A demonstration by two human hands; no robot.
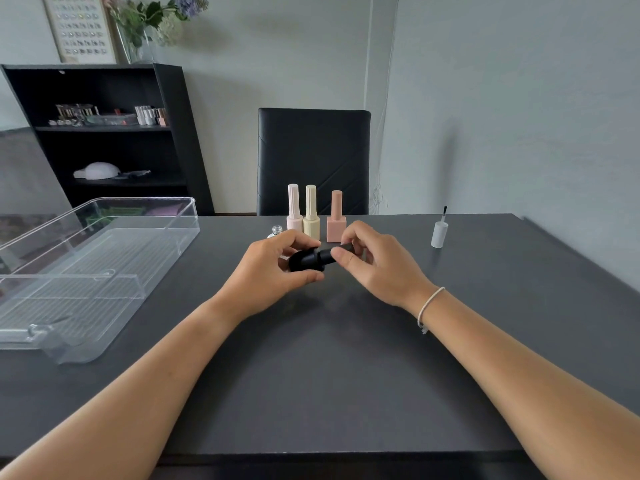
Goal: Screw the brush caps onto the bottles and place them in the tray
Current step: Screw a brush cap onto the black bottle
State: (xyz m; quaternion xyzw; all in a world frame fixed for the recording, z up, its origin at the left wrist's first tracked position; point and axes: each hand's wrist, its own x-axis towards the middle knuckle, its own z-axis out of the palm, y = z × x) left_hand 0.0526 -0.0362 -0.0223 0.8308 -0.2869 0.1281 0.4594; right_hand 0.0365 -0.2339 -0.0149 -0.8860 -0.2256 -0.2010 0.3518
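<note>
My left hand (273, 268) grips a black bottle (304, 260), held tilted on its side above the table's middle. My right hand (374, 261) pinches the black cap (332, 255) at the bottle's neck. Behind my hands three capped bottles stand in a row: a pale pink bottle (294, 211), a cream bottle (311, 213) and a peach bottle (336, 218). A clear glass bottle (276, 231) without a cap peeks out behind my left hand. A white brush cap (439, 232) stands upside down at the right, brush pointing up. The clear plastic tray (104, 268) lies at the left with no bottles in it.
The dark table (329, 375) stretches toward me. A black chair (313, 161) stands behind its far edge. A black shelf unit (104, 133) with small items is at the back left, against the wall.
</note>
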